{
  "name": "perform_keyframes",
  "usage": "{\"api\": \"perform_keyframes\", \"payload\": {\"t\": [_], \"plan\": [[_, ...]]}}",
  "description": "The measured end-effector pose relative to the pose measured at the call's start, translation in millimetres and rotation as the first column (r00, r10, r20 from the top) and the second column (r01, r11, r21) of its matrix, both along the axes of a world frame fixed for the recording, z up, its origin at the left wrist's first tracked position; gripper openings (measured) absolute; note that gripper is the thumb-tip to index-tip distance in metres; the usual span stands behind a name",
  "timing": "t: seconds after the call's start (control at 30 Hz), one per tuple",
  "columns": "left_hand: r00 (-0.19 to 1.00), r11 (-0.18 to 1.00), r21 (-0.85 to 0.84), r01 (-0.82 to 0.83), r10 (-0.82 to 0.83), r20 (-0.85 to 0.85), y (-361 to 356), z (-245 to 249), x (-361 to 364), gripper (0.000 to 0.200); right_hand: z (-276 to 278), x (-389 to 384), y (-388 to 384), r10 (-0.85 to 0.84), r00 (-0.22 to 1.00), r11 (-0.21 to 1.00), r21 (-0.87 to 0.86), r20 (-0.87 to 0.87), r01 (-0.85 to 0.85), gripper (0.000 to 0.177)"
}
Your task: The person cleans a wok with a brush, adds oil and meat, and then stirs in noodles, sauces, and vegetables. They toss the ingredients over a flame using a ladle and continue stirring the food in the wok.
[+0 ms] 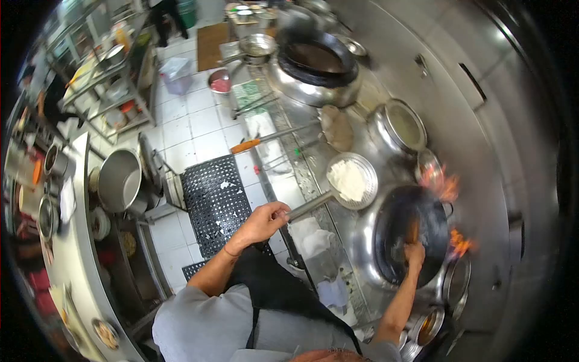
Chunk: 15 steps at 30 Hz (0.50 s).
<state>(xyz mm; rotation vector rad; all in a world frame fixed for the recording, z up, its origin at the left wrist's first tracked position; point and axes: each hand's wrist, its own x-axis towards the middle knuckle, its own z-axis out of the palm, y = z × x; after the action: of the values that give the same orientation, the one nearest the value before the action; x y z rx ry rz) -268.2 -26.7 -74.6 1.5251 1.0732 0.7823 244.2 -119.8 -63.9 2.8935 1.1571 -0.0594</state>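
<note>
My left hand (260,225) is closed around the end of a long metal handle. At its far end is a round perforated skimmer (370,188), which carries a mound of white food (348,180) that I cannot identify. Over the dark wok (435,229) on the stove, my right hand (414,254) is closed on a brown wooden handle (412,231); the lower part of this tool blurs into the dark wok. Orange flames (459,242) rise along the wok's far side.
A second large wok (322,41) stands farther along the steel stove. Between the woks lie a wooden-handled tool (247,146) and a metal pot (403,128). Black rubber matting (212,187) covers part of the tiled floor. A big steel pot (116,178) stands left. People work beyond.
</note>
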Motion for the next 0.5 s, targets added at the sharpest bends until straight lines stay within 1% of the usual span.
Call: {"api": "perform_keyframes", "payload": {"t": [0.03, 0.1, 0.13, 0.17, 0.2, 0.23, 0.27, 0.3, 0.33, 0.37, 0.4, 0.43, 0.47, 0.5], "plan": [[1.000, 0.999, -0.026, 0.025, -0.025, -0.007, 3, 4, 3, 0.025, -4, -1, -2, 0.105, 0.993, 0.994, -0.015, -0.056, -0.106, 0.041], [0.998, 0.998, -0.017, 0.061, -0.061, -0.012, 8, -1, 3, 0.025, 28, -46, -21, 0.062, 0.967, 0.997, 0.061, -0.245, -0.049, 0.039], [1.000, 1.000, -0.016, 0.008, -0.008, -0.023, 10, 1, 0, 0.025, 42, -48, -37, 0.036, 0.967, 0.998, 0.057, -0.251, -0.023, 0.039], [0.999, 0.999, -0.014, -0.041, 0.040, -0.034, 12, 1, -3, 0.025, 55, -49, -58, 0.134, 0.954, 0.991, 0.023, -0.270, -0.132, 0.039], [0.997, 0.997, 0.037, -0.069, 0.069, -0.019, 15, -6, -9, 0.024, 62, -48, -78, 0.216, 0.932, 0.973, -0.010, -0.289, -0.229, 0.040], [0.992, 0.991, -0.057, -0.123, 0.123, -0.016, 16, -6, -16, 0.022, 64, -40, -93, 0.152, 0.946, 0.986, -0.019, -0.285, -0.164, 0.040], [0.995, 0.995, -0.014, -0.097, 0.097, -0.010, 22, -8, -24, 0.020, 65, -27, -106, 0.103, 0.976, 0.971, -0.192, -0.190, -0.140, 0.045], [0.985, 0.983, -0.058, -0.173, 0.173, 0.008, 25, -15, -29, 0.019, 63, -13, -123, 0.051, 0.993, 0.926, -0.368, -0.104, -0.086, 0.051], [0.987, 0.984, -0.071, -0.162, 0.161, -0.021, 31, -19, -36, 0.019, 52, 11, -129, -0.107, 0.994, 0.874, -0.478, -0.015, 0.087, 0.049], [0.987, 0.986, -0.054, -0.159, 0.158, -0.023, 38, -28, -44, 0.020, 75, -7, -110, -0.248, 0.969, 0.888, -0.394, 0.022, 0.236, 0.043], [0.980, 0.966, -0.175, -0.190, 0.196, 0.018, 43, -22, -42, 0.021, 52, 17, -112, -0.231, 0.964, 0.935, -0.245, 0.132, 0.258, 0.039], [0.991, 0.979, -0.153, -0.133, 0.137, 0.015, 51, -28, -48, 0.020, 47, 15, -94, -0.320, 0.937, 0.940, -0.078, 0.139, 0.333, 0.037], [0.991, 0.979, -0.170, -0.109, 0.121, 0.058, 59, -27, -45, 0.020, 25, 26, -83, -0.320, 0.928, 0.940, -0.060, 0.194, 0.336, 0.037], [0.989, 0.977, -0.190, -0.096, 0.116, 0.096, 67, -25, -43, 0.019, 2, 31, -61, -0.354, 0.913, 0.935, 0.043, 0.205, 0.352, 0.038]]}}
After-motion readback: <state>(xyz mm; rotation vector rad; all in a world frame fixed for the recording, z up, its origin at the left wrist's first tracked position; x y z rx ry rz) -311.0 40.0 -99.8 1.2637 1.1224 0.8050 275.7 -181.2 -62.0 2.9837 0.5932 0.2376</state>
